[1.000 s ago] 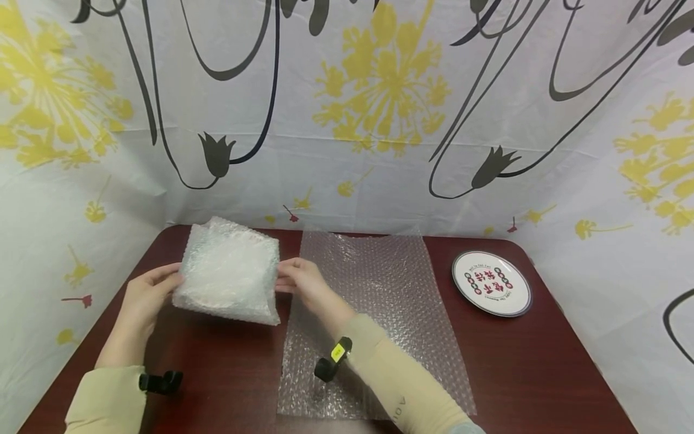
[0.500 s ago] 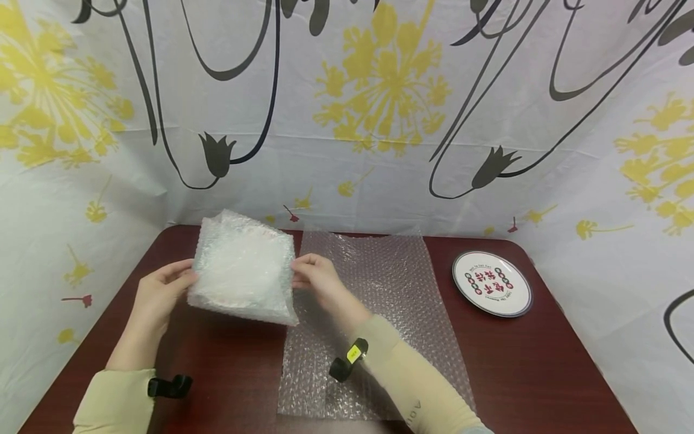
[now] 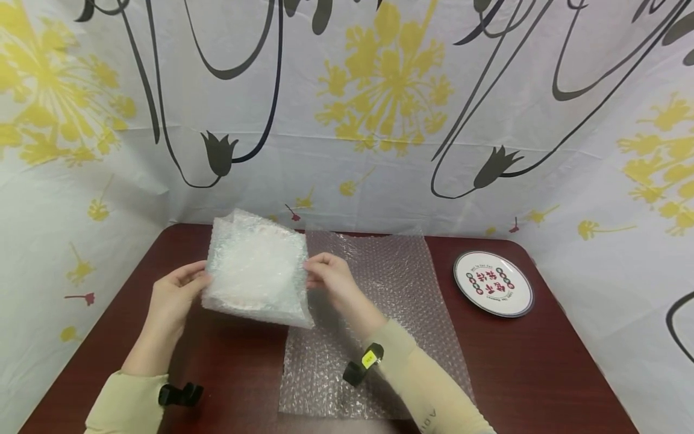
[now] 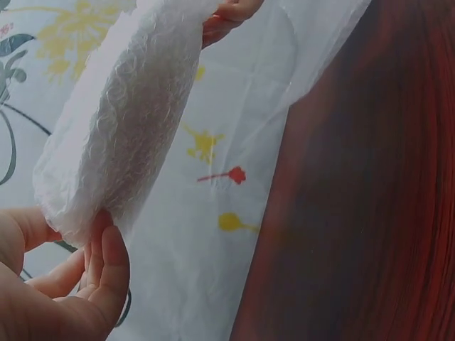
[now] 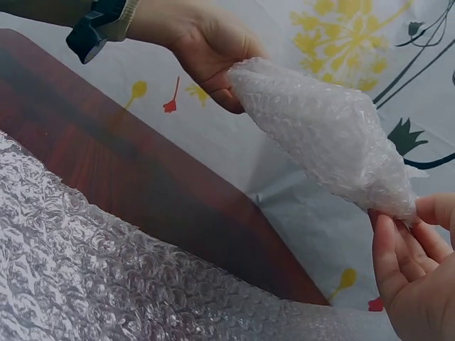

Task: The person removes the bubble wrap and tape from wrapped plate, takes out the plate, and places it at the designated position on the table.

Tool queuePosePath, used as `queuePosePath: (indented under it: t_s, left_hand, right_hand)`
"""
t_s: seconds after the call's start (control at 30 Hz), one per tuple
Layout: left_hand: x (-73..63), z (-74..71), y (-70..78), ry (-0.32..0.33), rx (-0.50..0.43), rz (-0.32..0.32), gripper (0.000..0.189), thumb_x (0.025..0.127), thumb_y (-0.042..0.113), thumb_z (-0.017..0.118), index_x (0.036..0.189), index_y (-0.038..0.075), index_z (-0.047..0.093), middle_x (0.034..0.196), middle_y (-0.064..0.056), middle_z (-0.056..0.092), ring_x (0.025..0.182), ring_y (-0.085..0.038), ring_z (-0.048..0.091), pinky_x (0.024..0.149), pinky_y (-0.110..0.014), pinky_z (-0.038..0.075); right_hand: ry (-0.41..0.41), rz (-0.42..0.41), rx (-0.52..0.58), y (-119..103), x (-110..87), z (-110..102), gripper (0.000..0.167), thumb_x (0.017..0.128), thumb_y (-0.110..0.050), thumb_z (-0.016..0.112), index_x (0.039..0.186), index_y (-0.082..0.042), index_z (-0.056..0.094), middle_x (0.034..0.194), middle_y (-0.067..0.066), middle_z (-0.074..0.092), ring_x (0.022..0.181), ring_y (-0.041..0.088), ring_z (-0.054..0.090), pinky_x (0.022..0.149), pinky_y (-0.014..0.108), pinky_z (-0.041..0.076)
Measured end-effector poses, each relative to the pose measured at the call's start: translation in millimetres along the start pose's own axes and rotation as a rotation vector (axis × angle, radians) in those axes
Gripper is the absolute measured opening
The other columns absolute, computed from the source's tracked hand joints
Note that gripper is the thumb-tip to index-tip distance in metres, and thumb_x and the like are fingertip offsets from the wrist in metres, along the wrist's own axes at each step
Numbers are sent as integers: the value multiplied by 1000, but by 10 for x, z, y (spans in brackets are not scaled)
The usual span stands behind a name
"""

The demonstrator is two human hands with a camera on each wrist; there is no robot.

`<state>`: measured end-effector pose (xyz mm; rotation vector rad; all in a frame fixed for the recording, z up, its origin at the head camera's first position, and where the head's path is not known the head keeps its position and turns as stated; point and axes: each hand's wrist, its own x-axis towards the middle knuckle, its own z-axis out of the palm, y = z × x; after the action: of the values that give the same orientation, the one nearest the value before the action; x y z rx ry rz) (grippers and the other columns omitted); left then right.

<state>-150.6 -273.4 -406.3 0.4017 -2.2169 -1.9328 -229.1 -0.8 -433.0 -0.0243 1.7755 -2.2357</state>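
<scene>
A squarish bundle in bubble wrap (image 3: 257, 268) is held up over the left part of the table, tilted, with a pale round shape showing through its layers. My left hand (image 3: 176, 295) pinches its left edge between thumb and fingers. At the opposite edge, my right hand (image 3: 333, 280) pinches the wrap the same way. In the left wrist view the bundle (image 4: 131, 121) looks thick and puffy, with fingers (image 4: 110, 266) beneath its near corner. The right wrist view shows the bundle (image 5: 313, 131) between both hands, well above the table.
A flat bubble wrap sheet (image 3: 379, 301) covers the middle of the dark red table (image 3: 542, 374), its far end rising against the patterned cloth (image 3: 347, 120) behind. A white plate (image 3: 493, 283) with red writing and a dark rim lies on the right.
Both hands have carried the bundle to the right, and slightly upward at first. Their pinch on its two edges stays the same. The plate and the flat sheet have not moved.
</scene>
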Motion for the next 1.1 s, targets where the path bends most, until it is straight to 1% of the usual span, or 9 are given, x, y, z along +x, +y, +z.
queuePosePath:
  t_s: [0.13,0.2,0.3,0.47,0.57,0.67,0.83,1.1]
  left_hand:
    - [-27,87,19,15,-39,0,42,90,9,67,128,-6,56,83,12,61,79,-3,55,61,-17,47]
    - [-43,134,34,12,-73,1,39,89,7,68,125,-5,58,82,10,62,77,-4,56,60,-17,47]
    - [-64,201,55,1,-113,3,38,88,6,69,123,-5,60,81,8,62,75,-5,56,59,-17,47]
    - [-95,320,80,-19,-102,19,41,89,4,67,126,-9,56,81,7,62,73,-5,56,60,-17,48]
    - [-108,398,87,-23,-96,21,41,89,2,66,126,-10,55,79,7,62,71,-5,56,60,-18,48]
    - [-132,470,89,-30,-86,15,39,89,2,66,125,-9,56,77,7,61,68,-5,55,59,-19,49]
    - [-187,578,62,-43,-74,3,37,88,1,66,124,-7,57,77,5,61,67,-6,55,60,-21,49]
    - [-269,736,6,-85,-76,-2,35,88,0,64,122,-7,59,80,2,61,72,-9,56,63,-21,50]
  right_hand:
    - [23,-10,-3,-35,-42,-63,7,84,0,65,81,-4,61,72,3,57,60,12,56,65,30,56]
    - [38,-15,-4,-59,-69,-100,9,84,0,65,79,-5,61,71,3,57,59,11,56,61,27,55]
    - [41,-17,-7,-128,-129,-158,9,84,1,65,79,-6,60,72,2,56,59,10,55,60,25,54]
    - [49,-17,-24,-186,-196,-286,6,84,-1,65,82,-4,60,75,3,57,60,11,55,60,23,53]
    - [69,-29,-30,-173,-219,-368,7,83,-1,66,81,-5,60,74,2,57,59,11,56,60,23,53]
    - [88,-44,-41,-178,-269,-437,8,83,0,65,80,-5,60,71,2,56,57,11,55,58,23,53]
    - [117,-42,-55,-162,-347,-557,8,82,1,65,79,-5,60,71,3,57,56,11,55,57,23,52]
    - [135,-50,-84,-140,-505,-746,8,82,2,63,78,-3,59,70,4,55,57,14,54,58,25,52]
